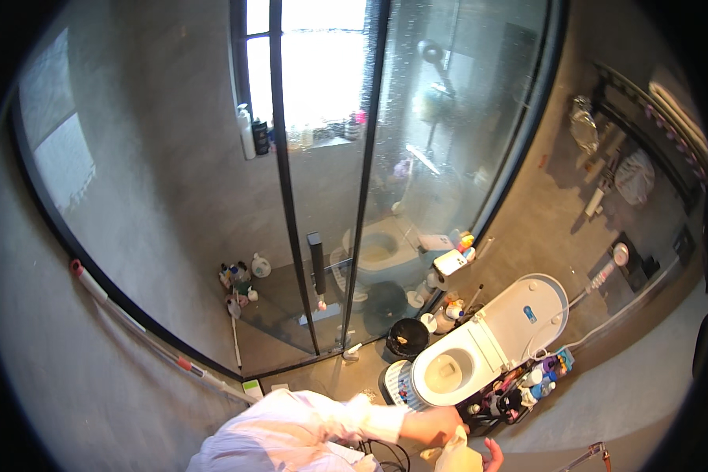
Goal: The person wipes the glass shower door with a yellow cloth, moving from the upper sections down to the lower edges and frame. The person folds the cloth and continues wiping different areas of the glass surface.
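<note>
My left hand (439, 426) reaches in from a pale sleeve at the bottom of the view. Its fingers are closed at the upper edge of a limp, pale yellow glove or cloth (459, 455); I cannot tell which. Only some fingers of my right hand (494, 453) show, close against the right side of that yellow piece, and the rest is hidden or cut off by the frame. Beyond both hands stands a white toilet (419, 377) with its lid (534, 307) raised. A striped blue-and-white step or mat (400, 383) lies at its front.
A black bin (407, 337) stands left of the toilet, near a glass shower partition (324, 177) with black frames. Right of the toilet is a rack of bottles (510, 398). A long pole (135, 324) leans along the left wall. Dark cables (392, 453) hang below my left arm.
</note>
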Tool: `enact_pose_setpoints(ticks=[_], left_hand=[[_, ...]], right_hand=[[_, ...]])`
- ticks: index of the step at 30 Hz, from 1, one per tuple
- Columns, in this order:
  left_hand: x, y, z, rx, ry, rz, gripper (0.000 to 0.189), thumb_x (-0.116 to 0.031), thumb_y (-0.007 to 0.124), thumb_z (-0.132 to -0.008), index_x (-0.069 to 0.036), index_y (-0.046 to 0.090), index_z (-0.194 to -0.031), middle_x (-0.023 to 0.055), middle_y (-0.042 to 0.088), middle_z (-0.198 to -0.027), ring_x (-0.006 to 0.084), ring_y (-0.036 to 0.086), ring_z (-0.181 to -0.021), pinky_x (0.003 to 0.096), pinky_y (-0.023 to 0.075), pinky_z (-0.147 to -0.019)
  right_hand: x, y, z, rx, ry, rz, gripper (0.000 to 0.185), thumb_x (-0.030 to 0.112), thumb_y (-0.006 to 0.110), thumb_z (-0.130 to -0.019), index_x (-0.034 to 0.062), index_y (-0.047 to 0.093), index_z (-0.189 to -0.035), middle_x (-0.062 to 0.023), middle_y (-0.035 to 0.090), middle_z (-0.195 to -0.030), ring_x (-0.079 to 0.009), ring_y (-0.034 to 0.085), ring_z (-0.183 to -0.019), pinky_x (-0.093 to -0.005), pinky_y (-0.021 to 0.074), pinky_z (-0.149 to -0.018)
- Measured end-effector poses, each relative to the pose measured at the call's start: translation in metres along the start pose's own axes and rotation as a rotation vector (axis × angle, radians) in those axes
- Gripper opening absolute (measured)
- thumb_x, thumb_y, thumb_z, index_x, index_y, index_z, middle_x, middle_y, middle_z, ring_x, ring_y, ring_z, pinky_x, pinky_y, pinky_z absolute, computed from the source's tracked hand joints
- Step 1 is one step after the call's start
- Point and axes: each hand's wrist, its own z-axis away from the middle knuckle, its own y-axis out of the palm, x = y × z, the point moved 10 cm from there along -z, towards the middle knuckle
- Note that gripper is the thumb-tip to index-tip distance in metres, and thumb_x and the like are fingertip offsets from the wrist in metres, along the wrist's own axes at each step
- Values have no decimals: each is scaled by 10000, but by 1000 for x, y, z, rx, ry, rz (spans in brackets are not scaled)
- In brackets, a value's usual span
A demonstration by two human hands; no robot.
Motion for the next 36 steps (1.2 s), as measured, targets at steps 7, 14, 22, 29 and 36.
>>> enact_pose_setpoints(ticks=[7, 14, 22, 29, 36], left_hand=[[97, -110, 136, -349, -391, -221, 355, -185, 644, -935, -32, 649, -1255, 156, 717, -997, 340, 680, -925, 441, 533, -807], [63, -148, 292, -755, -895, -400, 234, -208, 636, -966, -135, 726, -1170, 118, 709, -859, 343, 675, -833, 451, 534, -720], [19, -127, 404, -1041, -1237, -293, 273, -209, 600, -995, -91, 697, -1220, 124, 722, -972, 315, 687, -905, 431, 538, -785], [10, -160, 473, -1396, -1165, -174, 583, -314, 655, -969, -51, 484, -1461, 176, 716, -1075, 362, 697, -927, 454, 550, -768], [40, -216, 512, -1533, -1029, -146, 540, -267, 714, -914, -59, 499, -1363, 201, 664, -1100, 402, 662, -1011, 450, 540, -859]], right_hand=[[83, 79, -77, -37, -825, -246, 458, 299, 663, -918, -1, 625, -1263, -158, 605, -1276, -262, 648, -1048, -323, 570, -811], [108, 224, -114, 599, -367, -306, 571, 51, 782, -798, 88, 417, -1236, -117, 507, -1269, -198, 535, -1038, -320, 446, -915], [155, 407, -43, 1120, -393, -380, 461, -7, 744, -814, 110, 370, -1057, -118, 509, -1277, -182, 530, -970, -329, 440, -914], [195, 542, 71, 1442, -600, -299, 357, 50, 721, -871, 89, 387, -991, -122, 489, -1286, -215, 563, -1069, -362, 502, -964], [230, 636, 118, 1505, -572, -260, 417, 4, 694, -782, 70, 423, -1092, -179, 520, -1315, -242, 550, -1137, -364, 465, -980]])
